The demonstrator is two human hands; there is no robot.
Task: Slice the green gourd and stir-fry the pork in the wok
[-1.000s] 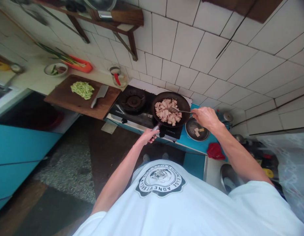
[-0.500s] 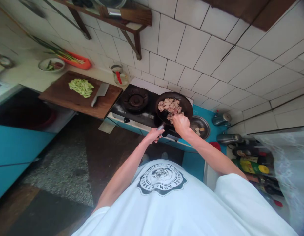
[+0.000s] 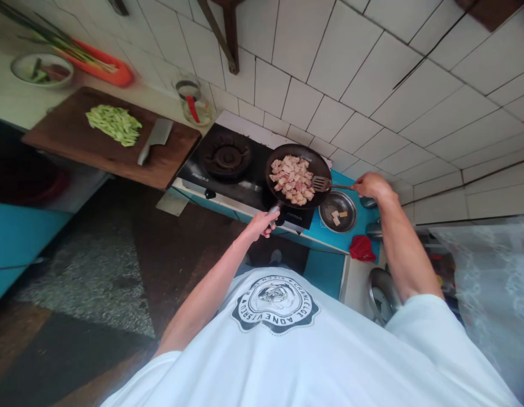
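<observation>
My left hand (image 3: 262, 224) is closed around the handle of a dark frying pan (image 3: 321, 164), which sits over the right burner of the gas stove (image 3: 248, 189). Pieces of pale, lightly cooked meat (image 3: 292, 178) fill much of the pan. Out to the right, my right hand (image 3: 371, 185) grips the end of a slotted spatula (image 3: 321, 183). Its slotted head lies in the pan against the right side of the meat. A metal plate (image 3: 338, 223) with a few pale slices rests on the blue surface just below the spatula's handle.
Left of the stove, a wooden cutting board (image 3: 70, 130) carries chopped green vegetable (image 3: 113, 124) and a cleaver (image 3: 155, 138). Behind stand a glass jar (image 3: 194, 107), an orange tray (image 3: 104, 65) with scallions and a white bowl (image 3: 43, 70). A red cloth (image 3: 362, 249) lies at right.
My right hand has moved from over the pan out to the right, and the spatula now shows. The meat is spread wider in the pan. My left hand keeps the handle; the view has shifted.
</observation>
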